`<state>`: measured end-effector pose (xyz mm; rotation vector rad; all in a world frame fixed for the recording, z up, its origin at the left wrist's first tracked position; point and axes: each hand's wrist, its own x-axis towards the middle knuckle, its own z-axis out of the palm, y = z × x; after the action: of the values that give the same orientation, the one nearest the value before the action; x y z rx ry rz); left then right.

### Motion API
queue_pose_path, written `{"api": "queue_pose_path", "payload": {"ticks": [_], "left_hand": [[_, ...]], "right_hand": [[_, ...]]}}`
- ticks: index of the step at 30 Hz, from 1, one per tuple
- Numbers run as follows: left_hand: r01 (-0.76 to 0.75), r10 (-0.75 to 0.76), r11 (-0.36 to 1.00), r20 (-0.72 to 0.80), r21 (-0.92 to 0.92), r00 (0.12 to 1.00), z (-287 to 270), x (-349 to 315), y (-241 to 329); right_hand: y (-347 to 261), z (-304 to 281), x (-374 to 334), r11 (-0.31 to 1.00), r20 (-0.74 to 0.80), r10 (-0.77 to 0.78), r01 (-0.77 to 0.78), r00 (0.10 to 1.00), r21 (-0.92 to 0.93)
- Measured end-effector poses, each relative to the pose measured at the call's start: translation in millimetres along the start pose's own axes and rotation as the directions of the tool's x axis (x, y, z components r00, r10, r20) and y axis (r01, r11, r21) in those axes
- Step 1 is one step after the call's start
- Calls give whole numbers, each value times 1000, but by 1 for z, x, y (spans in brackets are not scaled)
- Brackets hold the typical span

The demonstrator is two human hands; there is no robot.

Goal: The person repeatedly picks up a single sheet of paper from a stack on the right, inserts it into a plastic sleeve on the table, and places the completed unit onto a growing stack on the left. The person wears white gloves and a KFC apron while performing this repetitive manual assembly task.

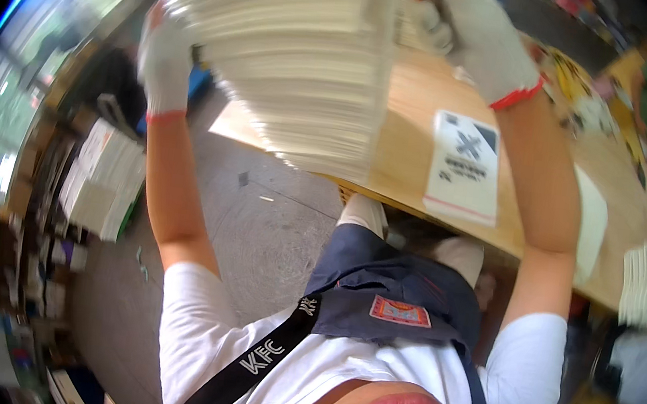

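Note:
A thick stack of white paper sheets point(299, 70) is raised in front of me, its layered edges fanned and blurred by motion. My left hand point(167, 62), in a white knit glove with a red cuff, grips the stack's left edge; its fingers are partly hidden. On the other side, my right hand point(473, 39), gloved the same way, is closed with curled fingers at the stack's upper right edge. Below the right wrist, a printed white sheet point(463, 171) with a dark cross mark lies on the wooden table point(411, 116).
A white sheet point(589, 222) and a small stack of white pieces point(645, 282) lie at the table's right. Tools and clutter point(587, 97) cover its far right. Another paper stack point(104, 179) stands on the left, beside shelves with boxes point(25, 230).

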<state>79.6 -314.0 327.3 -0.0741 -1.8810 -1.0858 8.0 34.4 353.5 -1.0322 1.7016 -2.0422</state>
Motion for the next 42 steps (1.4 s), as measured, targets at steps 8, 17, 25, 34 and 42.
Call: {"api": "queue_pose_path", "payload": {"ticks": [8, 17, 25, 34, 42], "left_hand": [[657, -666, 740, -16, -147, 746, 78, -258, -111], [600, -559, 797, 449, 60, 697, 151, -435, -85], [138, -114, 990, 642, 14, 758, 199, -397, -48], [-259, 159, 966, 783, 3, 601, 269, -352, -18], [-513, 132, 855, 927, 73, 352, 336, -326, -39]], "right_hand": [[134, -88, -213, 934, -558, 358, -284, 749, 217], [169, -203, -388, 843, -841, 538, -33, 57, 537], [181, -223, -375, 846, -867, 488, 188, 102, 499], [194, -206, -415, 888, -895, 420, 135, 148, 439], [185, -190, -463, 919, -928, 373, 142, -1, 369]]}}
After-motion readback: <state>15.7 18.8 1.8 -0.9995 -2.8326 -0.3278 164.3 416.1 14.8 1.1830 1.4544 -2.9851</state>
